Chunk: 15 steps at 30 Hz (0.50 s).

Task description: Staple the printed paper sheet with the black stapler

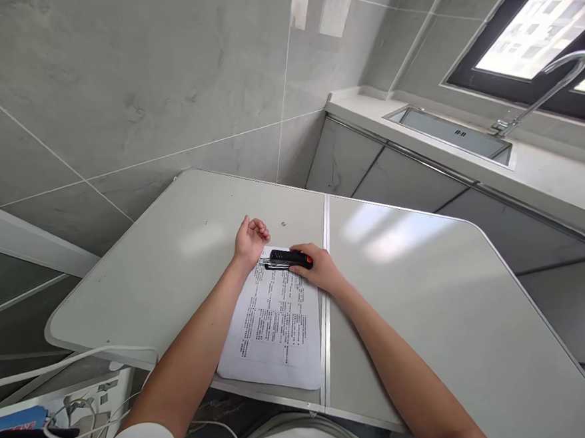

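A stack of printed paper (275, 327) lies on the light table (403, 304), just left of its centre seam. My right hand (316, 267) is wrapped round the rear of a black stapler (286, 259) with an orange-red part, lying across the top end of the paper. The stapler's front points left. Beside that front end, at the paper's top left corner, my left hand (253, 242) is raised with its fingers loosely curled and apart, holding nothing.
Small staples (283, 224) lie on the table beyond the paper. White cables (106, 350) cross the near left edge, beside a cart with a blue item (16, 422). Behind right stands a counter with a sink (451, 131) and a tap (544, 98).
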Motion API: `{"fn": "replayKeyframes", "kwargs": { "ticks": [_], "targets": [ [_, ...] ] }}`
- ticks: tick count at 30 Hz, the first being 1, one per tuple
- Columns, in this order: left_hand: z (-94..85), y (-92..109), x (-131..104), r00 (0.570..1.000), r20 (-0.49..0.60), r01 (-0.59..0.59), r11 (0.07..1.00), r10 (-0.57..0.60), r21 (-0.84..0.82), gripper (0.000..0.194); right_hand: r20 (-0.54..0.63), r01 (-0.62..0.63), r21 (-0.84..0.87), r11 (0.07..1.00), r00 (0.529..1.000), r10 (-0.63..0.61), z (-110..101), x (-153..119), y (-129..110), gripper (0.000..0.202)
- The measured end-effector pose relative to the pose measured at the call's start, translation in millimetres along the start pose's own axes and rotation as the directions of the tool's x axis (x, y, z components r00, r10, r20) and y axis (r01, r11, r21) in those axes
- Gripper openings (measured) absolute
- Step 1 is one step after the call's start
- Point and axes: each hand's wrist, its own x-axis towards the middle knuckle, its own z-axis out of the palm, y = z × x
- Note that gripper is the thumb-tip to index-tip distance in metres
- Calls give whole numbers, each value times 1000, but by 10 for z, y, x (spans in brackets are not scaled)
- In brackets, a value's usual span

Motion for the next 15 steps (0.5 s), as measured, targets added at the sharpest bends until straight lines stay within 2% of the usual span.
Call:
{"fn": "replayKeyframes", "kwargs": {
  "ticks": [2, 5, 7, 9, 12, 14, 15],
  "targets": [
    [4, 13, -11, 1000, -6, -7, 999, 6, -47, 44, -5, -8, -82, 997, 1000, 8, 46, -19, -45, 27],
    [33, 36, -34, 999, -33, -2, 990, -3, -142, 43, -131, 106, -171, 980, 983, -129, 103, -38, -194, 18],
    [64, 57, -58, 999, -25, 36, 982, -41, -185, 45, -240, 202, -270, 942, 933, -268, 162, -20, -328, 22],
    [93, 81, -89, 997, 9, 72, 974, -72, -213, 50, -276, 292, -420, 859, 861, -428, 245, 20, -440, 31],
    [108, 119, -137, 996, 64, 84, 961, -70, -263, 56, -115, 446, -631, 635, 755, -645, 370, 89, -503, 37],
    [98, 137, -157, 996, 74, 76, 952, -57, -297, 56, -25, 491, -696, 524, 712, -702, 418, 122, -483, 36],
    [90, 142, -161, 996, 74, 70, 948, -49, -310, 55, -13, 490, -712, 503, 707, -707, 429, 132, -466, 35]
  ]
}}
